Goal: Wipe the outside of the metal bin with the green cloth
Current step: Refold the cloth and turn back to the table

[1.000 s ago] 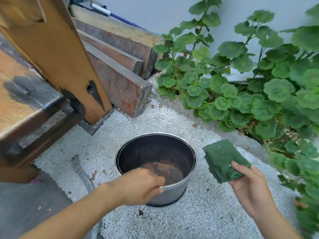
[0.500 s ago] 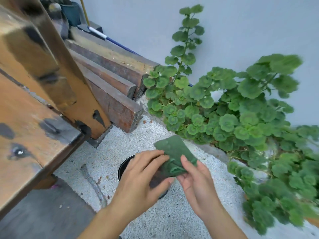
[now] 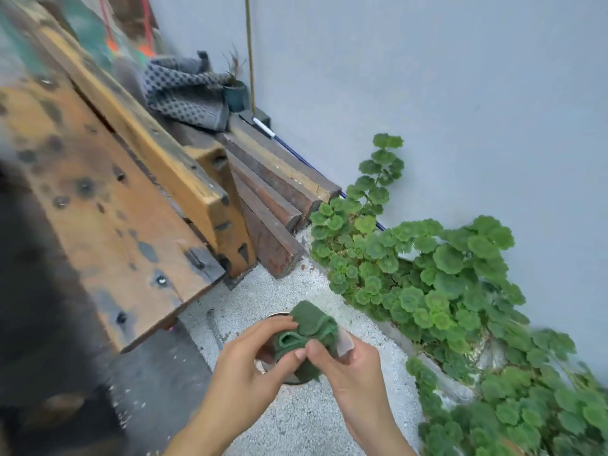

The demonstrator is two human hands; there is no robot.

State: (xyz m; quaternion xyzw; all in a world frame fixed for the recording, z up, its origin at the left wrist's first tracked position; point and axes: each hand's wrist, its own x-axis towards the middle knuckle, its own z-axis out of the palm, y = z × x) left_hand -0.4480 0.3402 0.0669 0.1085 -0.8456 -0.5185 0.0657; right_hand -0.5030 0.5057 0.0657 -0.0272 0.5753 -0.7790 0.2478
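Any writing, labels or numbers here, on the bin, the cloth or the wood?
None can be read.
The green cloth, pinched by the left hand and right hand, is plain; the metal bin is mostly hidden behind them; the wooden bench and planks show only stains and bolts.

Bare to the forearm — left hand [image 3: 250, 360], right hand [image 3: 353, 368].

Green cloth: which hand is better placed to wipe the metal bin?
Right, probably: the right hand cups the bunched green cloth; the left hand only pinches a fold, free to steady the round metal bin.
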